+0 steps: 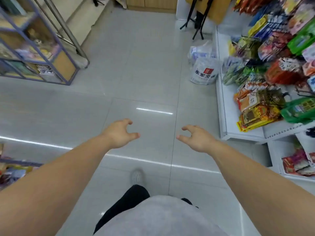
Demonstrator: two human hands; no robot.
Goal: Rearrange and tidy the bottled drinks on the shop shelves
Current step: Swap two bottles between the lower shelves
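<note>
Where the pale grey tiled floor (136, 68) meets the far left edge, a purple-framed metal shelving unit with tan panels (39, 53) stands, its compartments holding blurred small goods too soft to identify. Lower on the left, another shelf edge (15, 167) carries smeared colourful packets. Over the open floor, the left hand (119, 134) hangs in the air with fingers curled and apart, gripping nothing. Below and between the arms, a grey shoe (137, 176) sits on the tiles under a black trouser leg (126, 201) and a light grey shirt (153, 218). The right hand (197, 138) mirrors the other, fingers spread and bent, empty. Beyond it, two translucent white plastic bags (203, 65) rest on the floor touching the base of the white metal shop shelves (226, 108), the nearer bag printed with a red square and dark characters. Those shelves hold heaps of bright snack packets (259, 106) in orange, green and red. Black folding stand legs (197, 17) rise behind the bags. No bottled drinks appear anywhere in view.
</note>
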